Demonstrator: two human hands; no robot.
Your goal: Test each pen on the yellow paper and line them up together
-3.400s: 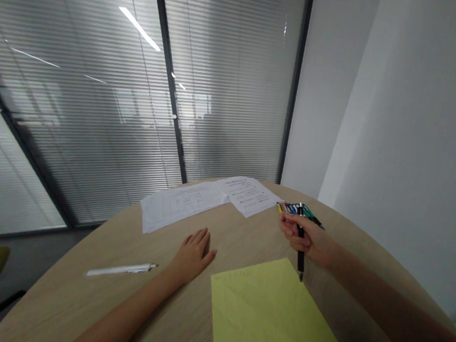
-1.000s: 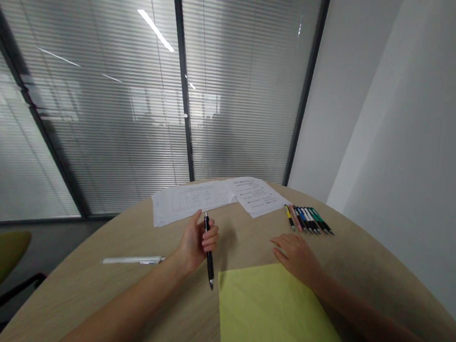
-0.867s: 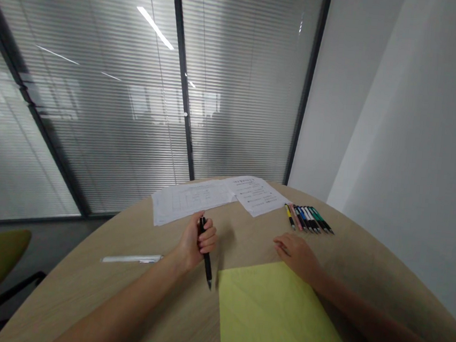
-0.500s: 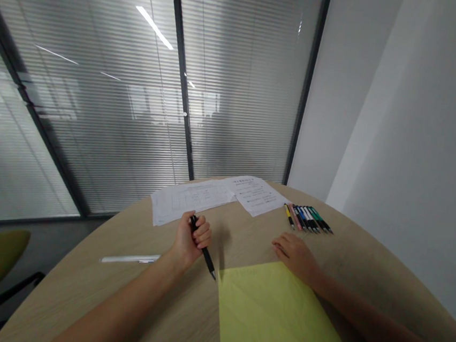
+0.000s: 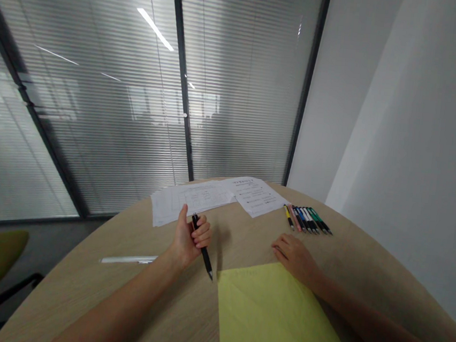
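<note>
Left hand (image 5: 186,240): fingers curled firmly round black pen (image 5: 204,257), thumb raised clear, tip toward 5 o'clock, a sound grip. Right hand (image 5: 294,258): fingers relaxed, slightly spread on table (image 5: 78,307), holding nothing, row of pens (image 5: 307,219) at 12 o'clock

The pen (image 5: 203,253) is black, the sheet (image 5: 274,320) pale yellow, the tabletop (image 5: 79,296) beige wood-grain, the pen row (image 5: 307,219) multicoloured.
</note>
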